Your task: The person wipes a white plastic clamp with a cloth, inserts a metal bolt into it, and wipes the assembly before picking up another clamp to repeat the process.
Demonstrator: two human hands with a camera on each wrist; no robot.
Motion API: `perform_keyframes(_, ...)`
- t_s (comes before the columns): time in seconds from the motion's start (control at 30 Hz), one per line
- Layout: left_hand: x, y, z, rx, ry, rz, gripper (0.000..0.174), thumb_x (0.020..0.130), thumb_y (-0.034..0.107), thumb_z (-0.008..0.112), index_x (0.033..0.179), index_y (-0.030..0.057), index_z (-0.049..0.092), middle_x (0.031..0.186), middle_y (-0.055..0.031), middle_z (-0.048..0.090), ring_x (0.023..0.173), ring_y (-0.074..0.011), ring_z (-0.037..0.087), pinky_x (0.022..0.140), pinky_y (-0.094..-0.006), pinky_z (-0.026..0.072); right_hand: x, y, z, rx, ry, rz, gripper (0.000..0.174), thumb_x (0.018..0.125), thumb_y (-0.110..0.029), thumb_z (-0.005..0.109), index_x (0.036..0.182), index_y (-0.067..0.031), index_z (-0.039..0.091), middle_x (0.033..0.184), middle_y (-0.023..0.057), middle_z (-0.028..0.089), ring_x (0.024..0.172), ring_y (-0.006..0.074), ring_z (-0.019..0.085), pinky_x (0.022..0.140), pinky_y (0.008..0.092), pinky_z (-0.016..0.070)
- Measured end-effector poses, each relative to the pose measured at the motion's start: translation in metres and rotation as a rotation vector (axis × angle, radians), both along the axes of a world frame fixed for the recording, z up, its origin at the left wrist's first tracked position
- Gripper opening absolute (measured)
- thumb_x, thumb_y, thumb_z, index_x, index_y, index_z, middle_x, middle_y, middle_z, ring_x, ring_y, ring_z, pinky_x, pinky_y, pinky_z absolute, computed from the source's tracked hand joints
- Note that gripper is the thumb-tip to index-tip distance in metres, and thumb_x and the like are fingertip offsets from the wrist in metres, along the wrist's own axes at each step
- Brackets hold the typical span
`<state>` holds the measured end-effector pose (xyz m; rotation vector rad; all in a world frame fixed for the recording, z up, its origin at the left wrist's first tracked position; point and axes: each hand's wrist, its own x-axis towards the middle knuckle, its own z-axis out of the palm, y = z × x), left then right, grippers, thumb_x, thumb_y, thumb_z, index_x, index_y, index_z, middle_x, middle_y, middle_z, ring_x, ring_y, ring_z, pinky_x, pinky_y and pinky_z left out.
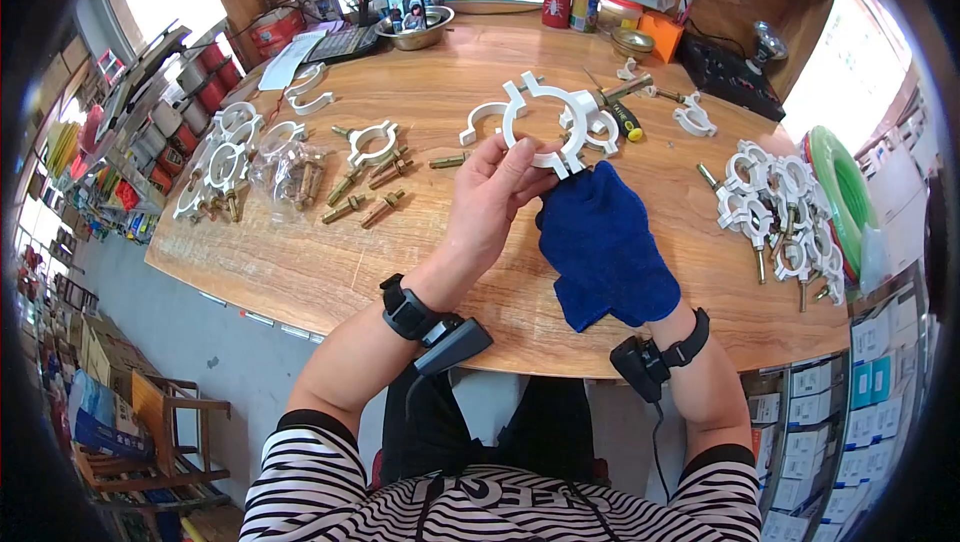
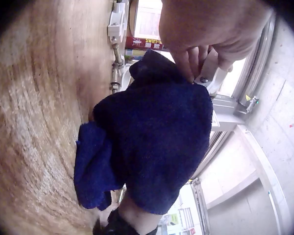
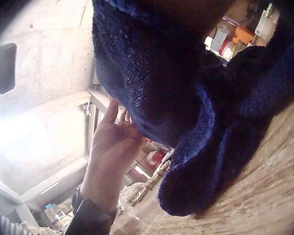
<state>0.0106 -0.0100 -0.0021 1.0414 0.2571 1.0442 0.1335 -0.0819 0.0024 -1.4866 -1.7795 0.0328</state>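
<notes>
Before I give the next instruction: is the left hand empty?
No, in the head view the left hand pinches a white ring clamp between thumb and fingers.

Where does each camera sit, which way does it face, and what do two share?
Head: on the head, facing forward and down over the tabletop; shows the left hand holding a white ring, both forearms and a striped shirt.
Left wrist: worn there, facing across at the blue cloth that hides the right hand; the left hand shows at the top.
Right wrist: worn there, close on the cloth, with the left hand beyond it.
Shared: both wrist views show the cloth and the left hand.
</notes>
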Motion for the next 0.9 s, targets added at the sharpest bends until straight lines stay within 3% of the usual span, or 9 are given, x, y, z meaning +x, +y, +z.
perform_keyframes(0.03, 0.0, 0.0, 0.0, 0.0, 0.001, 0.0, 0.023, 0.089, 0.023, 0.045, 0.102, 0.0047, 0.048, 0.1, -0.0083, 0.057, 0.077, -0.0084, 0.054, 0.077, -0.0269, 0.047, 0.001, 0.001, 0.0, 0.0, 0.001, 0.0, 0.009, 0.072, -0.008, 0.053, 0.081, -0.0047, 0.052, 0.074, 0.0111, 0.053, 0.072, 0.0293, 0.052, 0.061, 0.0369, 0.0417)
perform_keyframes(0.1, 0.0, 0.002, 0.0, -0.001, -0.002, -0.003, 0.023, 0.089, 0.024, 0.045, 0.102, 0.0055, 0.048, 0.102, -0.0094, 0.057, 0.086, -0.0126, 0.056, 0.078, -0.0279, 0.0466, 0.004, 0.001, -0.001, 0.163, -0.491, 0.11, 0.007, 0.074, -0.009, 0.051, 0.08, -0.0044, 0.051, 0.074, 0.0113, 0.053, 0.072, 0.0291, 0.052, 0.063, 0.037, 0.0414)
perform_keyframes(0.13, -0.001, 0.002, 0.0, -0.001, -0.001, -0.003, 0.023, 0.089, 0.024, 0.045, 0.102, 0.0055, 0.048, 0.102, -0.0094, 0.057, 0.086, -0.0126, 0.056, 0.078, -0.0279, 0.0466, 0.004, 0.002, -0.005, 0.163, -0.49, 0.109, 0.007, 0.074, -0.009, 0.051, 0.08, -0.0044, 0.051, 0.074, 0.0113, 0.053, 0.072, 0.0291, 0.052, 0.063, 0.037, 0.0414)
perform_keyframes(0.2, -0.001, 0.002, 0.0, -0.006, -0.003, -0.007, 0.023, 0.089, 0.025, 0.045, 0.102, 0.0062, 0.048, 0.103, -0.0103, 0.056, 0.09, -0.0147, 0.056, 0.079, -0.0286, 0.0463, 0.003, 0.005, -0.014, 0.073, -0.122, 0.152, 0.007, 0.076, -0.01, 0.05, 0.079, -0.0038, 0.05, 0.074, 0.011, 0.053, 0.073, 0.0284, 0.051, 0.065, 0.0367, 0.0409)
perform_keyframes(0.33, -0.001, -0.001, 0.004, -0.043, -0.041, -0.002, 0.019, 0.088, 0.021, 0.046, 0.096, 0.0043, 0.05, 0.098, -0.0097, 0.059, 0.085, -0.0122, 0.058, 0.075, -0.0255, 0.048, 0.0, 0.003, -0.013, -0.016, 0.033, 0.124, 0.008, 0.077, -0.011, 0.05, 0.081, -0.0036, 0.051, 0.074, 0.0104, 0.053, 0.075, 0.0275, 0.051, 0.067, 0.0357, 0.0409)
perform_keyframes(0.53, -0.001, 0.001, 0.002, -0.042, -0.051, 0.013, 0.02, 0.088, 0.022, 0.046, 0.096, 0.0036, 0.049, 0.098, -0.0107, 0.059, 0.085, -0.0133, 0.058, 0.075, -0.0264, 0.0479, 0.006, 0.0, -0.017, -0.161, 0.366, 0.31, 0.01, 0.08, -0.014, 0.05, 0.082, -0.0039, 0.052, 0.077, 0.0105, 0.054, 0.075, 0.0258, 0.052, 0.065, 0.0339, 0.0419)
perform_keyframes(0.73, -0.001, 0.006, -0.003, 0.017, -0.047, -0.017, 0.023, 0.089, 0.025, 0.043, 0.101, 0.0067, 0.048, 0.104, -0.0112, 0.056, 0.092, -0.0182, 0.057, 0.081, -0.0319, 0.0455, -0.002, -0.005, -0.001, -0.401, 0.674, 0.068, 0.016, 0.076, -0.019, 0.056, 0.08, -0.0035, 0.051, 0.076, 0.011, 0.055, 0.073, 0.0255, 0.052, 0.063, 0.0346, 0.0421)
perform_keyframes(0.83, -0.001, 0.005, -0.003, 0.023, -0.066, -0.031, 0.022, 0.089, 0.025, 0.044, 0.101, 0.0069, 0.048, 0.104, -0.011, 0.056, 0.093, -0.0177, 0.056, 0.082, -0.032, 0.0445, 0.004, -0.003, -0.002, -0.306, 0.619, 0.1, 0.018, 0.076, -0.021, 0.058, 0.077, -0.0042, 0.051, 0.069, 0.0095, 0.054, 0.068, 0.0222, 0.053, 0.058, 0.0334, 0.0422)
perform_keyframes(0.9, 0.001, 0.002, 0.002, -0.031, -0.098, -0.013, 0.018, 0.088, 0.019, 0.046, 0.095, 0.0032, 0.049, 0.098, -0.0113, 0.059, 0.083, -0.013, 0.057, 0.078, -0.0283, 0.0465, 0.011, -0.001, 0.001, 0.194, -0.387, 0.088, 0.019, 0.081, -0.022, 0.055, 0.075, -0.0041, 0.052, 0.064, 0.0072, 0.053, 0.066, 0.0158, 0.054, 0.055, 0.0314, 0.043)
